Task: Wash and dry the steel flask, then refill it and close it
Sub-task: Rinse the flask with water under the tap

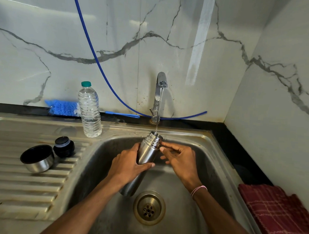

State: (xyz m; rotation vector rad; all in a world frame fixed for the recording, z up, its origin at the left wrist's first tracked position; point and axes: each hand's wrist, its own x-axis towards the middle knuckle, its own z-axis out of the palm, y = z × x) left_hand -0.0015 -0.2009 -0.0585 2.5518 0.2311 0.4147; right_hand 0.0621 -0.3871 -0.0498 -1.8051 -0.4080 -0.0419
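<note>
Drainboard, left: steel cup (36, 158) and black stopper (64, 146), both off.
Left hand (128, 166): grip curled round flask (147, 150) mid-body. The flask is tilted over the sink (210, 163), mouth under the tap (160, 85) stream.
Right hand (179, 158): grip loosely spread, fingertips touching the neck.
Handling: centre mouth under stream; part-fill, swirl, empty.

— On the drainboard (23, 182)?
— Steel cup (39, 162), black stopper (64, 147) just beside it, water bottle (89, 110) behind.
— The black tabletop (237, 147)?
— Blue brush (63, 107) along the wall, red checked cloth (277, 214) at right.
</note>
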